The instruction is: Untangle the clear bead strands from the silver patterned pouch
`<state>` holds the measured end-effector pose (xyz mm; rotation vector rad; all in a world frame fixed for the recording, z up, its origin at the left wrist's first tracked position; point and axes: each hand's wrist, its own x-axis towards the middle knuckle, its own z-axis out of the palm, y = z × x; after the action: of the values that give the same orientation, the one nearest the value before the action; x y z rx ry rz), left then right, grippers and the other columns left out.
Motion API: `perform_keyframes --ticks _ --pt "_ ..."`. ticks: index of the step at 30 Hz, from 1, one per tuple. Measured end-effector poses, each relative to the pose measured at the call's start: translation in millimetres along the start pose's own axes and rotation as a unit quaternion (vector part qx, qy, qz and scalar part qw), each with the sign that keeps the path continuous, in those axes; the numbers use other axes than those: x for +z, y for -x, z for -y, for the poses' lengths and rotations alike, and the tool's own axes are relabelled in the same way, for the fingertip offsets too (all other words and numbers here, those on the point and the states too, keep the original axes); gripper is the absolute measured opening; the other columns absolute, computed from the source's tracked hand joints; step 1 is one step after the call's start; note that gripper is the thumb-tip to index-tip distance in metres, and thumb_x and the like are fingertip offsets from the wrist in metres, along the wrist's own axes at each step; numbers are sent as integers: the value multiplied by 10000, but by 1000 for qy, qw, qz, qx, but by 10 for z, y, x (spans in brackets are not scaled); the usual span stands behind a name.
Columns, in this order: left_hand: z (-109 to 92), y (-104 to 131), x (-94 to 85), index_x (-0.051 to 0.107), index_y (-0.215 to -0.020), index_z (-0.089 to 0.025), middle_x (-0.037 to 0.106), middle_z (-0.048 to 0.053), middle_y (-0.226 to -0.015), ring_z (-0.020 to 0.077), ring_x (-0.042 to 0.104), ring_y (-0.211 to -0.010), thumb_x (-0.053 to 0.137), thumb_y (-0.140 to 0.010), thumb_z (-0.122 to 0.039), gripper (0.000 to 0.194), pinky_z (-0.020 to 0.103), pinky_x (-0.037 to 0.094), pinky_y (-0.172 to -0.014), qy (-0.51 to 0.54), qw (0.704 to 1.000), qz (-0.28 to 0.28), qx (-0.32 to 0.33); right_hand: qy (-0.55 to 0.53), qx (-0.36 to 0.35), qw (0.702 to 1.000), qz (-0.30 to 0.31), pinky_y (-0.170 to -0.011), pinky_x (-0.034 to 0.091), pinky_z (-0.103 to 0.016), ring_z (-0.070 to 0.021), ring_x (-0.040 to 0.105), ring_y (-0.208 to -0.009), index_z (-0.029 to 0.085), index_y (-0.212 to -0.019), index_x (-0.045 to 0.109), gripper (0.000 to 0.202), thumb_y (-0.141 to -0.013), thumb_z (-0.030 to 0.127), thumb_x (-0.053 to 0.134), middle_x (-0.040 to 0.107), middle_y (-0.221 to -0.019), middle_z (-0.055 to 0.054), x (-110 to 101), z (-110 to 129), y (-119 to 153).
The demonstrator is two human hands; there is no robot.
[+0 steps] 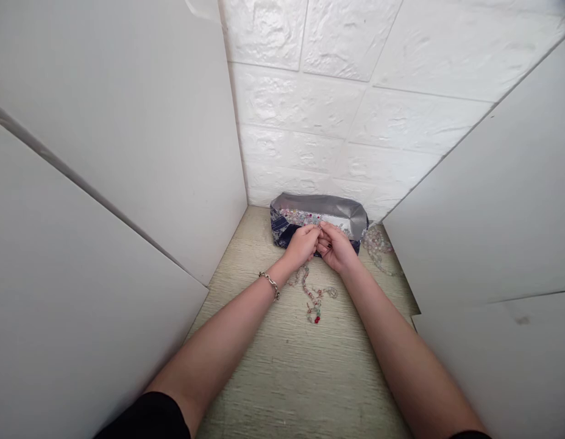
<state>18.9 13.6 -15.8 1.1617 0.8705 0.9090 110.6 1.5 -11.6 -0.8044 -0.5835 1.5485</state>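
Note:
My left hand (302,246), with a chain bracelet (269,285) at its wrist, meets my right hand (337,247) at the fingertips. Both are closed in a pinch just in front of a dark blue patterned pouch (278,227) with a grey lining. Loose beads (300,217) in pink, red and clear colours lie inside it. A string of beads (306,283) runs out from beneath my left hand and trails over the wooden surface, ending near red beads. What sits between the right fingertips is too small to make out.
More strung beads (378,247) lie in a heap to the right of the pouch. White panels (127,122) on the left and grey-white panels (492,201) on the right enclose the wooden surface (282,378). A white brick-patterned wall (305,103) stands behind.

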Motion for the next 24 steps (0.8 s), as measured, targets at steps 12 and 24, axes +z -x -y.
perform_keyframes --ticks 12,24 --pt "11 -13 4 395 -606 -175 282 -83 -392 28 253 -259 376 -725 -236 135 158 211 -264 7 1000 2 2 -6 1 1000 -2 -278 220 -111 -10 242 -310 161 -610 432 220 -617 209 646 311 -391 103 -7 -6 -7" --pt "27 -18 -2 390 -605 -175 281 -81 -391 31 262 -261 377 -722 -238 134 159 210 -265 -1 1000 -1 6 -2 -3 1000 -3 -277 220 -112 -10 235 -305 163 -603 418 228 -621 209 641 295 -386 107 10 -1 4"
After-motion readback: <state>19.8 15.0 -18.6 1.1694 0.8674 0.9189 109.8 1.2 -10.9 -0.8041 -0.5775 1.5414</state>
